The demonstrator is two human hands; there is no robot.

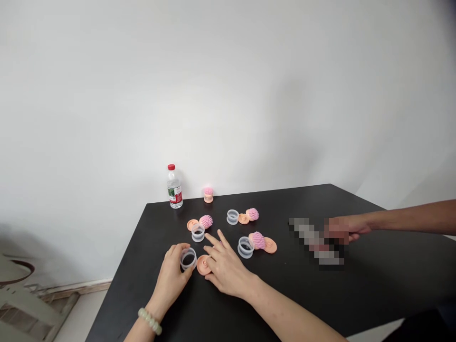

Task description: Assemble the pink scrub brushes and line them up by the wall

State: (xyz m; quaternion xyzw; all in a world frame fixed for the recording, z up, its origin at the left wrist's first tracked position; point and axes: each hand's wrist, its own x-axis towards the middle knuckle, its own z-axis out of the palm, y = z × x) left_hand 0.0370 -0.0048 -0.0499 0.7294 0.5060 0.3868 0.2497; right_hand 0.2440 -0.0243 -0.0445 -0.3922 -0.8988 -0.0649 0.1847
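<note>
Left hand part-curled, thumb and fingers on opposite sides of a clear ring, gripping it at the front of the black table; ring stands upright, looks to be on the tabletop. Bead bracelet on left wrist. Right hand palm down, half open, fingers spread over a pink brush mostly hidden under it; can't tell if it has hold of the brush. Peach disc lies flat between the two hands, its right edge covered by right-hand fingers; contact there unclear. Three similar sets sit farther out. Behind the left hand: peach disc, pink brush, and a second clear ring in front of them. Back middle: third clear ring, then a disc, then a brush, left to right. Right of the right hand: fourth clear ring, brush just beside it, disc at far right of that set. One assembled brush stands upright at the back edge by the wall; red-capped water bottle upright left of it. Co-worker's hand reaches in from the right, partly pixelated, by a pixelated object, can't identify.
</note>
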